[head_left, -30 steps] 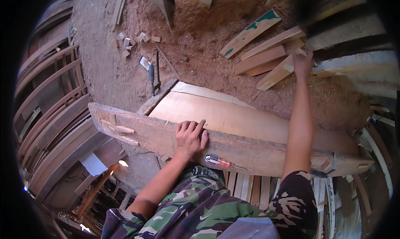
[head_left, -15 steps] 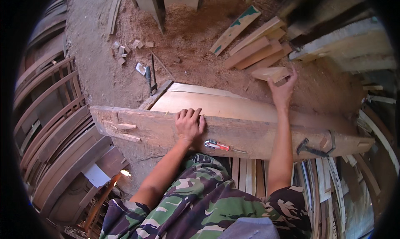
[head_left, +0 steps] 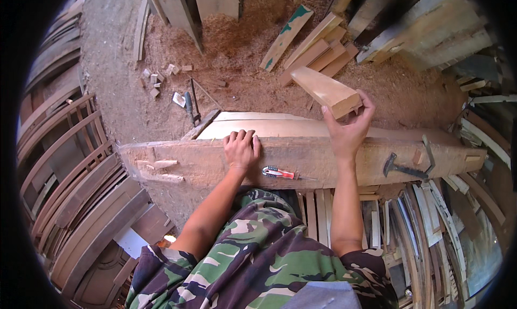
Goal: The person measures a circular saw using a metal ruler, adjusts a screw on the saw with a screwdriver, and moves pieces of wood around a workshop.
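Note:
My right hand [head_left: 347, 128] holds a short light wooden block [head_left: 326, 90] by its near end, lifted above a long rough beam [head_left: 301, 155] that lies across in front of me. My left hand [head_left: 240, 150] rests flat on the top edge of that beam, fingers spread. A pale curved wooden panel [head_left: 253, 127] lies just behind the beam. A red-handled screwdriver [head_left: 280, 173] lies on the beam between my hands, and a hammer [head_left: 401, 168] lies on it to the right.
Several cut boards [head_left: 318, 48] are stacked on the sawdust-covered floor beyond. Small offcuts [head_left: 161, 75] and a hand tool [head_left: 189, 105] lie on the ground at the left. Curved wooden frames [head_left: 64, 158] are piled at my left, slats [head_left: 420, 223] at my right.
My right hand drew back from the far board stack toward me, bringing a wooden block with it. My left hand stayed on the beam.

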`<action>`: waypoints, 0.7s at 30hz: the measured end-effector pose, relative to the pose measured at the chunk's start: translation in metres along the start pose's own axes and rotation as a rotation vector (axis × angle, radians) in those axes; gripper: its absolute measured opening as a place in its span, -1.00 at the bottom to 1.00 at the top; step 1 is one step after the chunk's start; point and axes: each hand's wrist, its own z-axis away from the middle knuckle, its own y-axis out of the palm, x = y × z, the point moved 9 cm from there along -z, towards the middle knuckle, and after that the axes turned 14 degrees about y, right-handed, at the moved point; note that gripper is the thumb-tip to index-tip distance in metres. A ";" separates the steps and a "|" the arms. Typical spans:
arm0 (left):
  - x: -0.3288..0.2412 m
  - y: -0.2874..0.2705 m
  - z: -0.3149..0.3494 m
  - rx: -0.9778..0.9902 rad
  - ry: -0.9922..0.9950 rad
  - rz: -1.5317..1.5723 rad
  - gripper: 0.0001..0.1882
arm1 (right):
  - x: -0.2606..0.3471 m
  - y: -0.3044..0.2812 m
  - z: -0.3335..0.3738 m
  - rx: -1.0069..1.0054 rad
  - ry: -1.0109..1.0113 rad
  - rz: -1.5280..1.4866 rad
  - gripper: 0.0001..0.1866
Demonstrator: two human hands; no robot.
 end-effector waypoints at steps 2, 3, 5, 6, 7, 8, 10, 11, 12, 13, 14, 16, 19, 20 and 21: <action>0.000 -0.003 0.001 -0.025 0.005 0.002 -0.75 | 0.013 -0.002 0.022 -0.003 0.019 -0.005 -0.07; 0.000 -0.003 0.002 -0.033 0.008 0.013 -0.75 | 0.020 -0.002 0.033 0.008 0.027 -0.039 -0.07; -0.001 -0.004 0.003 -0.051 0.014 -0.008 -0.75 | 0.035 -0.004 0.055 0.021 0.032 -0.125 -0.07; -0.001 -0.005 0.004 -0.060 0.020 -0.012 -0.75 | 0.043 -0.005 0.065 0.028 0.025 -0.109 -0.07; -0.001 -0.004 0.005 -0.061 0.018 -0.019 -0.75 | 0.051 -0.006 0.075 0.033 0.017 -0.092 -0.06; -0.001 -0.003 0.006 -0.065 0.016 -0.025 -0.74 | 0.059 -0.007 0.085 0.036 0.010 -0.076 -0.05; 0.000 -0.002 0.008 -0.075 0.014 -0.044 -0.72 | 0.076 -0.010 0.106 0.032 -0.020 -0.127 -0.01; 0.001 -0.001 0.009 -0.084 0.013 -0.055 -0.71 | 0.086 -0.011 0.118 0.031 -0.038 -0.154 0.02; 0.002 -0.001 0.010 -0.102 0.009 -0.055 -0.70 | 0.097 -0.013 0.130 0.028 -0.067 -0.159 0.04; 0.005 0.004 0.010 -0.058 0.000 -0.069 -0.60 | 0.108 -0.014 0.143 0.026 -0.098 -0.163 0.06; 0.006 0.003 0.011 -0.085 0.001 -0.064 -0.56 | 0.120 -0.016 0.157 0.025 -0.133 -0.166 0.08; 0.009 0.004 0.013 -0.111 -0.013 -0.041 -0.47 | 0.139 -0.021 0.184 0.015 -0.168 -0.203 0.10; 0.008 -0.001 0.016 -0.164 0.001 0.042 -0.07 | 0.173 -0.026 0.226 -0.011 -0.249 -0.195 0.12; 0.006 -0.011 0.019 -0.250 0.028 0.072 0.00 | 0.186 -0.027 0.246 -0.018 -0.286 -0.187 0.12; 0.006 -0.016 0.020 -0.276 0.033 0.133 0.04 | 0.199 -0.027 0.264 -0.026 -0.325 -0.182 0.12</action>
